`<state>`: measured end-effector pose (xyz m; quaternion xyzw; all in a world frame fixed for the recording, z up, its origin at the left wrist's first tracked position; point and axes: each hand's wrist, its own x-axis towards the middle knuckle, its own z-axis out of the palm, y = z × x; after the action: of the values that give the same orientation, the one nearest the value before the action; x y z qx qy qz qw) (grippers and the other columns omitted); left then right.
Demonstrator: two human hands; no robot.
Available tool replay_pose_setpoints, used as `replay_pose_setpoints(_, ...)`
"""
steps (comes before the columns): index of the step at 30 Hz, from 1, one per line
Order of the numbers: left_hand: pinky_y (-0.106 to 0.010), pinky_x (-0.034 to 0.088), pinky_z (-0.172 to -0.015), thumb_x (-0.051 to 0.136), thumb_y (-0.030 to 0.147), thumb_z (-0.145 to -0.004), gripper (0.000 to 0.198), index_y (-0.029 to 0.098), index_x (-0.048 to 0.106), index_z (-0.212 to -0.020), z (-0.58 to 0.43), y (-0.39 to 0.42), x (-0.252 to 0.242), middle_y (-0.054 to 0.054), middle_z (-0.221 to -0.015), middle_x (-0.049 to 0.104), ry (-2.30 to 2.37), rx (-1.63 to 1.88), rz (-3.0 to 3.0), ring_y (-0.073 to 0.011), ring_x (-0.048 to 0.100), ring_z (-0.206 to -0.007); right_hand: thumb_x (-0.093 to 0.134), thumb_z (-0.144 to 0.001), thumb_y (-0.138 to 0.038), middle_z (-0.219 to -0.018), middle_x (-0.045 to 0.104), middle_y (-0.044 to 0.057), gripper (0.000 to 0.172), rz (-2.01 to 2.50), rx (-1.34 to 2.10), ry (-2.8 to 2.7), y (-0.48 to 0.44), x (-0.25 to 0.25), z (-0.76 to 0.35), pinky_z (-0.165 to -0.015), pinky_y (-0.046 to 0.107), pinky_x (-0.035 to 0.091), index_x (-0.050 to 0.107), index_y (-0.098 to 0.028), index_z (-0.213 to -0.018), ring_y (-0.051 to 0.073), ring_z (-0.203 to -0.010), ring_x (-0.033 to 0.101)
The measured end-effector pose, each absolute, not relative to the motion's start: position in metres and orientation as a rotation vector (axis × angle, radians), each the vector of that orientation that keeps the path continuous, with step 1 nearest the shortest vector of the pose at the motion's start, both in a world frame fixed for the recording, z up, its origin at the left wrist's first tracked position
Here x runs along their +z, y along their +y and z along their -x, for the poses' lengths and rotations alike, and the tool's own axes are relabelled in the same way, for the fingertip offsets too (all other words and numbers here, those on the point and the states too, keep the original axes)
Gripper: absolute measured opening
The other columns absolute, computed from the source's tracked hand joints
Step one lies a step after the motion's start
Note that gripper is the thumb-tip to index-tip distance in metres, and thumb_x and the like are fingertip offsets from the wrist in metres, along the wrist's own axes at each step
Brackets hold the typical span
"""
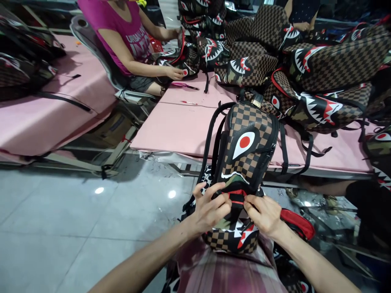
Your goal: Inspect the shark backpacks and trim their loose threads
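A brown-and-black checkered backpack (253, 118) with a red-and-white eye patch leans from my lap up against the pink table edge. Its side pocket, lined in red (240, 192), gapes between my hands. My left hand (212, 207) pinches the pocket's left edge, with some fingers raised and bent. On the opposite edge, my right hand (264, 211) grips the fabric between thumb and curled fingers. A short black strip (236, 198) spans the red opening between my fingertips. Camouflage and shark-teeth panels show below. The inside of the pocket is mostly hidden.
Similar shark-mouth backpacks (324, 108) are heaped on the pink table (174, 126). Pink-handled scissors (185, 85) and a red pen (188, 102) lie there. A person in a magenta shirt (122, 36) handles another bag at left. Another person's arm (326, 187) reaches in at right.
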<state>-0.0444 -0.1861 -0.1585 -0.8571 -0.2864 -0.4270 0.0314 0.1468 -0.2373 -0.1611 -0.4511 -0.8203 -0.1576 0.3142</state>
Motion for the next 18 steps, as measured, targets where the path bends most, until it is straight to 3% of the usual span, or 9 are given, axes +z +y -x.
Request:
replay_pose_setpoints(8, -0.049, 0.012, -0.106, 0.036, 0.001, -0.081, 0.022, 0.017, 0.05, -0.074, 0.038, -0.181, -0.147, 0.001, -0.085, 0.068, -0.88, -1.119, 2.976, -0.0175, 0.053, -0.112, 0.047, -0.085, -0.005, -0.081, 0.069, 0.006, 0.018, 1.239, -0.299, -2.066, -0.241, -0.157, -0.141, -0.055, 0.023, 0.033, 0.061, -0.015, -0.078, 0.01, -0.063, 0.054)
replay_pose_setpoints(13, -0.054, 0.014, -0.105, 0.041, 0.01, -0.079, 0.013, 0.018, 0.05, -0.082, 0.033, -0.177, -0.13, -0.001, -0.076, 0.059, -0.856, -1.003, 3.184, -0.0174, 0.056, -0.085, 0.044, -0.072, -0.002, -0.092, 0.067, 0.007, 0.022, 1.397, 0.022, -2.201, -0.236, -0.128, -0.141, -0.057, 0.023, 0.037, 0.056, -0.016, -0.086, 0.013, -0.069, 0.059)
replay_pose_setpoints(18, -0.056, 0.017, -0.102, 0.044, 0.009, -0.072, 0.012, 0.019, 0.051, -0.072, 0.032, -0.166, -0.117, 0.0, -0.072, 0.056, -0.856, -0.849, 3.317, -0.0171, 0.053, -0.077, 0.052, -0.06, -0.009, -0.072, 0.065, 0.002, 0.023, 1.668, 0.314, -2.519, -0.223, -0.088, -0.142, -0.049, 0.026, 0.029, 0.054, -0.019, -0.082, 0.017, -0.056, 0.057)
